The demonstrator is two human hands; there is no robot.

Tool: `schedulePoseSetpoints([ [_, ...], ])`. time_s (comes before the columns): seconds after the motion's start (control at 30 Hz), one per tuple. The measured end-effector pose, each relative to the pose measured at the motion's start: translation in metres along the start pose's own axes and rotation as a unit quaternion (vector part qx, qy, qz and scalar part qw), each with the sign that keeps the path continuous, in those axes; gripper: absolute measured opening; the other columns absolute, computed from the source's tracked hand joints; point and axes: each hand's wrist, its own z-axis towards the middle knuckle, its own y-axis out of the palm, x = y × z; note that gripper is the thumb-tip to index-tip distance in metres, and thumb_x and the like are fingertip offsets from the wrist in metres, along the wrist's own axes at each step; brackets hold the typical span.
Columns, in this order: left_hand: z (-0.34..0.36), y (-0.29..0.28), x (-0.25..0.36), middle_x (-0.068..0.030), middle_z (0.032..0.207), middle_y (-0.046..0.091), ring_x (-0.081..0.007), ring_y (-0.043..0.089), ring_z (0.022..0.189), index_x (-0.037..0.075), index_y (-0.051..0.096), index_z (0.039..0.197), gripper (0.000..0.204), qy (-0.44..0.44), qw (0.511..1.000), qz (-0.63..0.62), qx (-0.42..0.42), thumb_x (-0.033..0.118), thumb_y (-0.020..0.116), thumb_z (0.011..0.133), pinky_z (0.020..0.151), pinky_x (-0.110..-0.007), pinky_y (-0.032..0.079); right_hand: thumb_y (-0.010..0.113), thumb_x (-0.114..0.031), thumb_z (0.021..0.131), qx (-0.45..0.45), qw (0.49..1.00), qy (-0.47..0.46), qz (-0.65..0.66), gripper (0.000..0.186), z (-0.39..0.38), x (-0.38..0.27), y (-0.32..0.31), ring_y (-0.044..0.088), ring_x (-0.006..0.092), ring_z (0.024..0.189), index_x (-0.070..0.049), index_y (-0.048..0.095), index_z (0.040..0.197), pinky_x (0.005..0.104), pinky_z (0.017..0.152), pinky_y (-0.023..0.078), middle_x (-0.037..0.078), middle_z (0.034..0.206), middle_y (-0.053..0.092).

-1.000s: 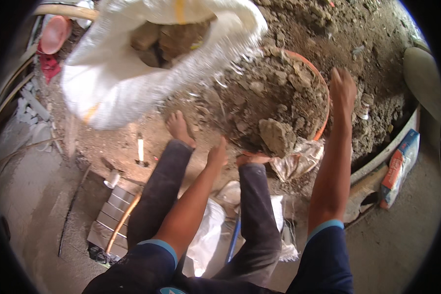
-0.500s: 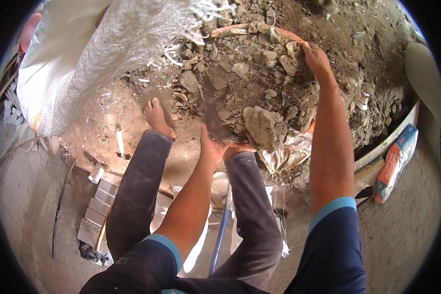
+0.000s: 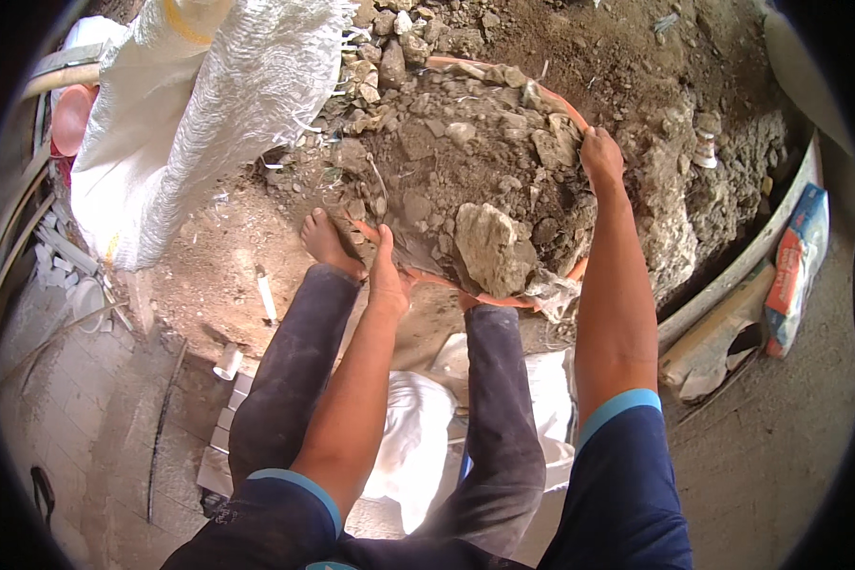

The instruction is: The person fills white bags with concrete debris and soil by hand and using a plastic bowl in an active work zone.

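A wide, shallow orange-rimmed basin (image 3: 559,101) is heaped with soil and broken rubble (image 3: 446,166). A large pale stone (image 3: 489,249) lies on the near side of the heap. My left hand (image 3: 389,282) is closed on the near left part of the rim, its thumb pointing up along the inner side. On the far right of the rim, my right hand (image 3: 602,157) has its fingers wrapped round the edge. A crumpled scrap of plastic (image 3: 556,288) clings to the near right edge. The basin's underside is hidden.
A large white woven sack (image 3: 199,123) stands at the left. Soil and stones (image 3: 674,85) pile up behind and right of the basin. My bare foot (image 3: 331,245) is planted beside it. A blue and red bag (image 3: 794,271) lies at the right; a white pipe piece (image 3: 228,361) lies at the left.
More of the basin's near left rim now shows beside my left hand, and its near edge looks lifted clear of my right knee. Both hands keep their hold. The whole view has shifted slightly.
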Motion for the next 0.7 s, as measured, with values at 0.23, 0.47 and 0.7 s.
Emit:
schedulePoseSetpoints([
  [0.23, 0.034, -0.014, 0.065, -0.015, 0.144, 0.027, -0.0301, 0.026, 0.132, 0.001, 0.03, 0.139, 0.097, 0.123, 0.903, 0.384, 0.15, 0.068, 0.059, 0.074, 0.107, -0.042, 0.028, 0.035, -0.033, 0.096, 0.108, 0.993, -0.017, 0.038, 0.041, -0.066, 0.091, 0.069, 0.057, 0.0461, 0.089, 0.0, 0.059, 0.09, 0.0519, 0.077, 0.043, 0.026, 0.094, 0.062],
  [0.47, 0.069, -0.038, 0.071, -0.0197, 0.136, 0.034, -0.0324, 0.026, 0.132, -0.003, 0.036, 0.133, 0.095, 0.255, 0.68, 0.624, 0.287, 0.072, 0.051, 0.076, 0.109, -0.039, 0.025, 0.04, -0.035, 0.094, 0.092, 0.964, 0.19, 0.161, 0.043, -0.134, 0.074, 0.062, 0.055, 0.0466, 0.098, 0.002, 0.059, 0.106, 0.0496, 0.084, 0.04, 0.029, 0.101, 0.061],
  [0.7, 0.107, -0.081, 0.062, -0.0115, 0.126, 0.035, -0.0284, 0.035, 0.121, 0.003, 0.036, 0.128, 0.056, 0.245, 0.814, 0.497, 0.174, 0.046, 0.047, 0.093, 0.093, -0.041, 0.041, 0.049, -0.041, 0.091, -0.02, 0.968, 0.127, 0.213, 0.048, -0.063, 0.12, 0.051, 0.059, 0.0333, 0.082, 0.003, 0.064, 0.097, 0.0428, 0.074, 0.044, 0.024, 0.086, 0.064],
])
